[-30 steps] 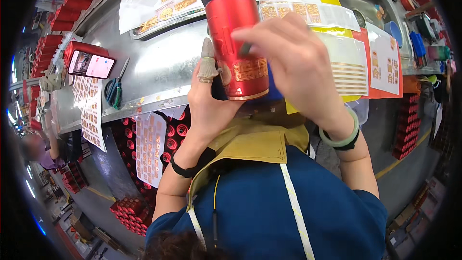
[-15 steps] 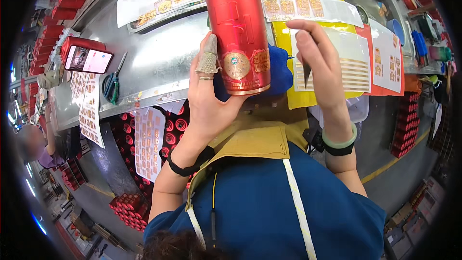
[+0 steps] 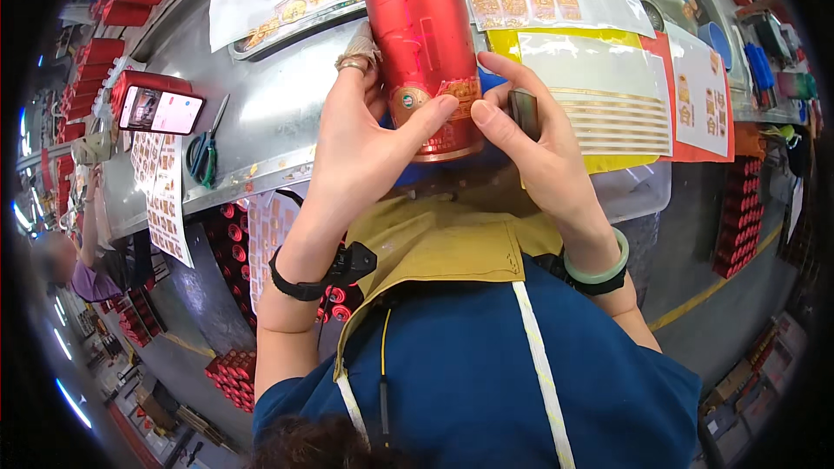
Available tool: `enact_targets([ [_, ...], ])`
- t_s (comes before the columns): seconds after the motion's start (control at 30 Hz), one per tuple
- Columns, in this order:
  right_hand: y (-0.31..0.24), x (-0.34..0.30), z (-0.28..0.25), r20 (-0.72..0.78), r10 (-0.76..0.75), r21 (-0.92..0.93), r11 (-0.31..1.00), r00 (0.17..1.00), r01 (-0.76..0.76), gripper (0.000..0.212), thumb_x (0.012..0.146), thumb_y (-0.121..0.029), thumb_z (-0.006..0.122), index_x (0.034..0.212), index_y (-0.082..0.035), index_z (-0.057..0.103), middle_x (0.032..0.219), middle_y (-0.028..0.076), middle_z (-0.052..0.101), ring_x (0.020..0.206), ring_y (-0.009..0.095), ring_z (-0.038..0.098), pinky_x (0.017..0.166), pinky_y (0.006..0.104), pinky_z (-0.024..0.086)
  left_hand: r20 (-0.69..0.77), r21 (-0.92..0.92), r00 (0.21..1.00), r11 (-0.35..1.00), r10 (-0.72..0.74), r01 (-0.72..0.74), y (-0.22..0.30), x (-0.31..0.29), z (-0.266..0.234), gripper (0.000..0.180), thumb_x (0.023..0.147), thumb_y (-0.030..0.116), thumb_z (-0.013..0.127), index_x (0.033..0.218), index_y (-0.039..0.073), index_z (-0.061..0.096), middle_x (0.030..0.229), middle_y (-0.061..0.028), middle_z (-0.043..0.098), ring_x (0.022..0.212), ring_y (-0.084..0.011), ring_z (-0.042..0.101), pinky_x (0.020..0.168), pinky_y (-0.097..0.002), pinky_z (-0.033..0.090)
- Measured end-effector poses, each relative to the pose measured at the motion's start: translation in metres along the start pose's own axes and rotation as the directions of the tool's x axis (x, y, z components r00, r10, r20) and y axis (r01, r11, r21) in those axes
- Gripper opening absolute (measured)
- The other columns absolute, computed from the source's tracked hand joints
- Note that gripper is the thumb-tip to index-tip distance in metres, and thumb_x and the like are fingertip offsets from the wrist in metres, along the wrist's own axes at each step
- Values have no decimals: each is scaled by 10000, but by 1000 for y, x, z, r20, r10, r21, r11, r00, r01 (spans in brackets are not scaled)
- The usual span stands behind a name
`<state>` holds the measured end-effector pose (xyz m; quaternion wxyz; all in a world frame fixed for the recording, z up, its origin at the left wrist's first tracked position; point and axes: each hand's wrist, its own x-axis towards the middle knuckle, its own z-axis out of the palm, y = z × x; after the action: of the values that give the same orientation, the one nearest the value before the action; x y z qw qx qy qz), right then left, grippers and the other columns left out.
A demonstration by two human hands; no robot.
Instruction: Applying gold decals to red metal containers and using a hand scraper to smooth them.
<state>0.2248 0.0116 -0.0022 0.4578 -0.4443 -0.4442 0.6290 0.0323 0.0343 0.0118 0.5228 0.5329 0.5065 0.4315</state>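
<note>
Counted: one red bottle (image 3: 426, 52), held by two hands, left hand (image 3: 365, 143) and right hand (image 3: 534, 143). One phone (image 3: 162, 109). One pair of scissors (image 3: 206, 152). One bracelet (image 3: 599, 267). Sticker sheets on the table (image 3: 278, 117): several, exact number unclear.

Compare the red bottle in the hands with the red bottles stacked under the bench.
The held bottle stands upright above the metal bench; the stacked bottles lie with their caps toward the camera. The held one is gripped by the left hand and touched by the right hand; the stacked ones are untouched. The held one shows gold labels near its base; on the stacked ones only caps show. Both are red.
</note>
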Motion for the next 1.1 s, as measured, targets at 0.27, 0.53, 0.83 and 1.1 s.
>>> enact_targets([
  [0.27,-6,-3,7,-23,99,-105,989,995,-101,721,901,-147,766,1502,25,407,864,-41,397,778,53,369,692,207,365,77,-93,996,995,-39,46,4,1,-7,782,885,91,819,1491,-64,351,1414,-196,546,1309,-241,571,1109,-384,470],
  [0.53,-9,-1,15,-56,98,-167,980,994,-106,747,879,-138,758,1498,51,386,875,-25,433,777,69,401,688,227,388,88,-39,996,999,-23,26,1,3,-9,825,888,57,809,1539,-53,314,1436,-182,526,1315,-233,558,1107,-380,469],
  [0.83,-20,-1,22,-42,127,-176,975,991,-132,749,897,-51,692,1532,49,307,1066,107,610,1006,134,625,921,290,521,93,-14,995,999,-37,39,-2,2,-10,811,893,41,799,1537,-56,317,1422,-193,533,1283,-236,582,1076,-379,504],
  [1.1,-20,-2,17,-30,194,-181,964,981,-196,774,891,-65,708,1546,33,308,962,-13,454,836,52,450,728,215,432,99,-37,995,999,-31,35,-1,2,-10,820,896,42,795,1546,-51,304,1431,-197,524,1288,-239,581,1080,-381,503],
])
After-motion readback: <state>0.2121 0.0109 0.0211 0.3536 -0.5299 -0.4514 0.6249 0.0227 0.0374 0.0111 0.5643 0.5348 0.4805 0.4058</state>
